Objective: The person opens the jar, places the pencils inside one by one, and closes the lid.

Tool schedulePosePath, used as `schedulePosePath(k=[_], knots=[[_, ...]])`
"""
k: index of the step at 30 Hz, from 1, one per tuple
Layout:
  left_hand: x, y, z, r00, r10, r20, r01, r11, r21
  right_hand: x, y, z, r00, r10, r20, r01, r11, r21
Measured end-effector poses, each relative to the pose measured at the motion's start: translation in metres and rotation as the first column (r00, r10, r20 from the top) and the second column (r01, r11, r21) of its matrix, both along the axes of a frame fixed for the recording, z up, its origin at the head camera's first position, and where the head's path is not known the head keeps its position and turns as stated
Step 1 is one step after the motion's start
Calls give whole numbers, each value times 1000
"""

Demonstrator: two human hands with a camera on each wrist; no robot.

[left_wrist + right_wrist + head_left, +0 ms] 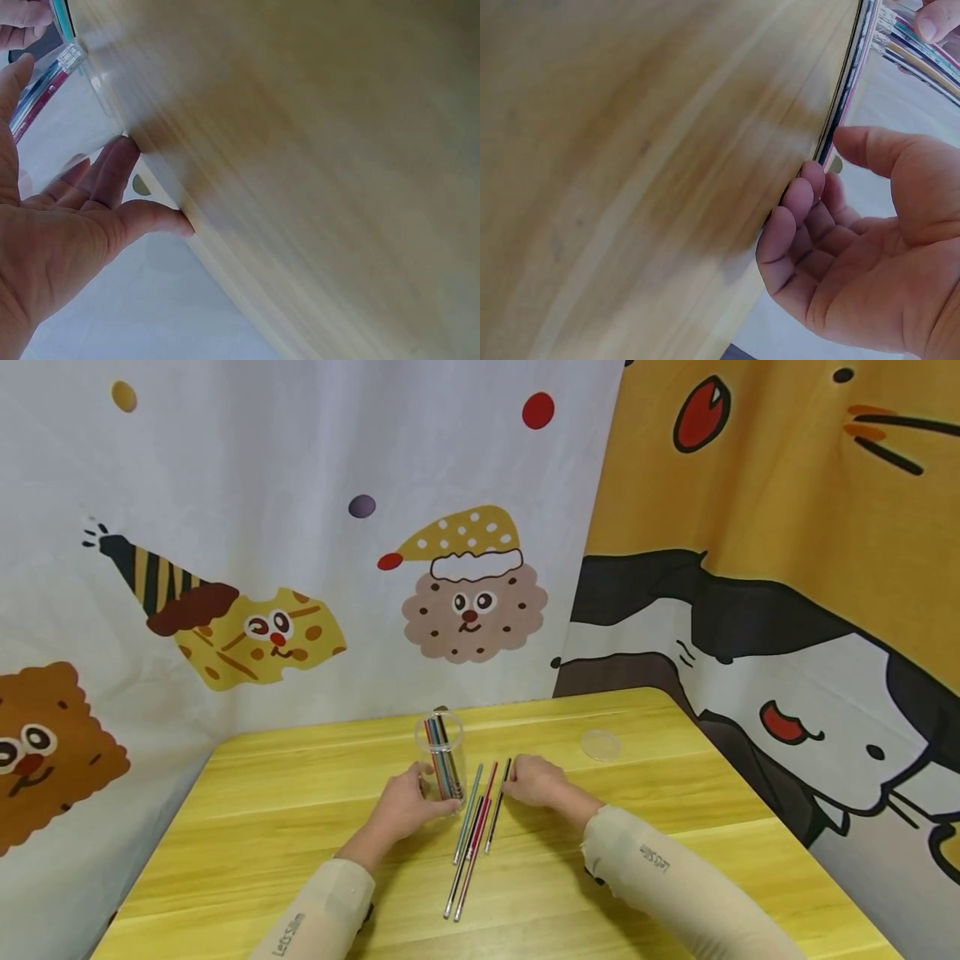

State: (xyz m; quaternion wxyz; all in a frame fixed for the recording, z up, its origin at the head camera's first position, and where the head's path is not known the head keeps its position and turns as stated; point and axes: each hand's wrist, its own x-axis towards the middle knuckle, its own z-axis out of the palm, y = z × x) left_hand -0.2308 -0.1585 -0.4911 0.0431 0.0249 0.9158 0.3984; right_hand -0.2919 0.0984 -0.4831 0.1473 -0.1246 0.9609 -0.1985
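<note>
A clear plastic cup stands on the table with several pencils upright in it. My left hand holds it low down, thumb on the near side and fingers round the other; the left wrist view shows fingertips against its base. To the right of the cup several loose pencils lie, among them a teal pencil and a red pencil. At the far end of the rightmost one, a black pencil, my right hand pinches it between thumb and curled fingers; it lies along the tabletop.
A round clear lid lies flat on the yellow wood-grain table, beyond my right hand. A printed cloth with cartoon figures hangs behind the table's far edge and along its right side.
</note>
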Motion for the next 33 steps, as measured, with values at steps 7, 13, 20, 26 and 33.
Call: schedulePosePath(k=[7, 13, 20, 26, 33], knots=[[2, 1, 2, 1000, -3, 1, 3, 1000, 11, -3, 0, 0, 999, -51, -17, 52, 998, 35], [2, 1, 3, 1000, -5, -3, 5, 1000, 12, -10, 7, 5, 993, -101, -60, 107, 988, 112], [2, 1, 2, 1000, -5, 1, 5, 1000, 23, -18, 21, 10, 985, -159, -64, 166, 979, 119], [2, 0, 2, 1000, -11, -7, 11, 1000, 16, -21, 25, 12, 987, -141, -82, 146, 987, 67], [2, 2, 3, 1000, -8, -8, 8, 1000, 16, -23, 27, 17, 986, -123, -117, 98, 974, -203]])
